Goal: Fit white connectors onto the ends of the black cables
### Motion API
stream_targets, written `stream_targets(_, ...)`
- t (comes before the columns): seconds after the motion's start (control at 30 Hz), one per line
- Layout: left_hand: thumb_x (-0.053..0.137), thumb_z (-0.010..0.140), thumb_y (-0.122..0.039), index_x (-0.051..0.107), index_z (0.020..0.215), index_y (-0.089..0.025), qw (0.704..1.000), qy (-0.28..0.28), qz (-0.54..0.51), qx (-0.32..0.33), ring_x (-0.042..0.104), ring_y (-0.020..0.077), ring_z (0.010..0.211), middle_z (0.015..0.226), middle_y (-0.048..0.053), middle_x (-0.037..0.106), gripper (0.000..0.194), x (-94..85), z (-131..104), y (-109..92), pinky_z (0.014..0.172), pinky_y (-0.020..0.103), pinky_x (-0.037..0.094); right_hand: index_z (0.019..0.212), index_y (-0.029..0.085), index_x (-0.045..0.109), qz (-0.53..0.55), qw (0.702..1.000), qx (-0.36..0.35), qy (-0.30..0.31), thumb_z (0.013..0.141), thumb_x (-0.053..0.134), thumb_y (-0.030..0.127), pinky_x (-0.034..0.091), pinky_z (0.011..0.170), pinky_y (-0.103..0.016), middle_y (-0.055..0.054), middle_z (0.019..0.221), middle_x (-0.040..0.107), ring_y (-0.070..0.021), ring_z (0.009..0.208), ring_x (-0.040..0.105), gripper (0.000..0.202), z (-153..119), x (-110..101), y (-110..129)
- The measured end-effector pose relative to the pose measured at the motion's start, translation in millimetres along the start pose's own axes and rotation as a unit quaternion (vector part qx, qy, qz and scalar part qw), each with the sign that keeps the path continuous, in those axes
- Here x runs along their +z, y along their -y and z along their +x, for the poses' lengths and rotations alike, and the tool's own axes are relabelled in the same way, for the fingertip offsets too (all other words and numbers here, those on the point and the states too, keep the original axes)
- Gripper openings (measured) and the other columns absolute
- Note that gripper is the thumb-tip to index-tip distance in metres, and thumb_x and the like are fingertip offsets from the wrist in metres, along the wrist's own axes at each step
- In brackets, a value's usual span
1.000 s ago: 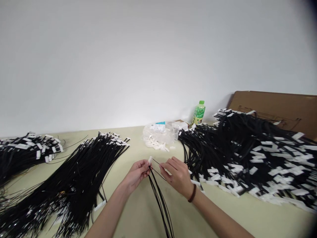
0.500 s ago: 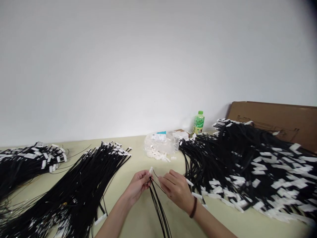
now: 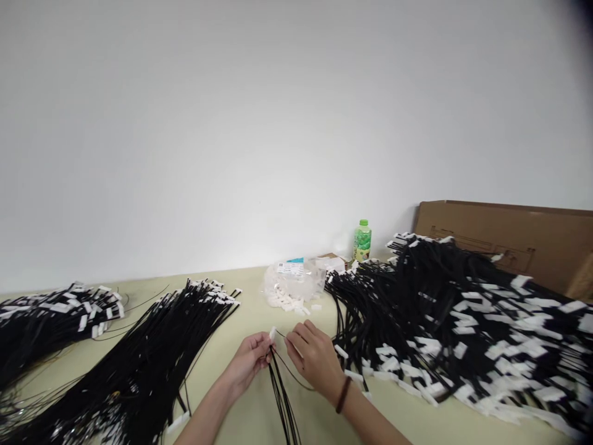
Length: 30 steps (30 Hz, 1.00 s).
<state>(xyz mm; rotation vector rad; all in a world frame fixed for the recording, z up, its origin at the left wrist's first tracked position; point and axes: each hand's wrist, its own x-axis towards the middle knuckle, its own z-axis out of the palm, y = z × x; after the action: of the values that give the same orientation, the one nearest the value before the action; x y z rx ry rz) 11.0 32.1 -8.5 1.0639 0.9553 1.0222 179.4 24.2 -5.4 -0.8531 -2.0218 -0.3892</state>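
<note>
Between the thumb and fingers of my left hand [image 3: 254,358] is a small white connector [image 3: 272,333], with several black cables [image 3: 283,398] hanging down from it towards me. My right hand [image 3: 311,357] is just to the right, its fingers pinched on a thin dark wire [image 3: 291,372] that curves below it. The wire's near end points towards the connector; whether it touches is too small to tell. Beyond both hands lies a clear plastic bag [image 3: 296,286] with loose white connectors [image 3: 286,303] spilling from its front.
A large heap of black cables with white ends [image 3: 445,309] lies on the right. Two more cable bundles lie on the left, one nearer [image 3: 152,352] and one at the far edge [image 3: 41,327]. A green-capped bottle [image 3: 362,241] and cardboard [image 3: 500,238] stand by the wall.
The view has shifted, so everything sits slightly lower and further left. Both hands keep their grips close together, and the thin wire now bows out below my right hand.
</note>
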Motion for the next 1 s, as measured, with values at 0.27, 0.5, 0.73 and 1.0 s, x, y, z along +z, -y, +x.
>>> stream_targets(0.27, 0.071, 0.06, -0.044, 0.052, 0.061, -0.013, 0.999, 0.006, 0.032, 0.002, 0.037, 0.0055, 0.048, 0.058, -0.002, 0.049, 0.037, 3.1, -5, -3, 0.046, 0.02, 0.019, 0.078, 0.017, 0.049, 0.055, 0.998, 0.021, 0.003, 0.081, 0.045, 0.009, 0.048, 0.064, -0.029, -0.008, 0.095, 0.056, -0.0178, 0.08, 0.055, 0.009, 1, 5, 4)
stream_targets(0.5, 0.071, 0.06, -0.044, 0.055, 0.063, -0.012, 0.999, 0.015, 0.046, 0.004, 0.036, 0.0061, 0.048, 0.055, -0.002, 0.048, 0.036, 3.8, -6, -1, 0.048, 0.02, 0.023, 0.08, 0.017, 0.049, 0.181, 0.982, 0.042, 0.036, 0.081, 0.042, 0.008, 0.051, 0.078, -0.034, -0.01, 0.107, 0.058, -0.0191, 0.095, 0.057, 0.012, -4, 11, 7)
stream_targets(0.73, 0.068, 0.063, -0.045, 0.057, 0.066, -0.012, 0.998, 0.025, 0.052, 0.001, 0.039, 0.0068, 0.049, 0.059, 0.0, 0.052, 0.035, 1.4, -4, 0, 0.048, 0.021, 0.023, 0.098, 0.015, 0.052, 0.271, 0.958, 0.084, 0.034, 0.082, 0.04, 0.008, 0.049, 0.082, -0.034, -0.012, 0.108, 0.058, -0.0195, 0.098, 0.056, 0.021, -7, 11, 4)
stream_targets(1.0, 0.068, 0.061, -0.047, 0.055, 0.064, -0.013, 0.997, 0.035, 0.066, -0.003, 0.039, 0.0072, 0.049, 0.059, -0.001, 0.053, 0.036, 0.4, -1, -1, 0.048, 0.021, 0.024, 0.112, 0.017, 0.049, 0.261, 0.962, 0.068, 0.043, 0.084, 0.04, 0.01, 0.049, 0.08, -0.03, -0.009, 0.1, 0.06, -0.0168, 0.091, 0.058, 0.03, -9, 11, -4)
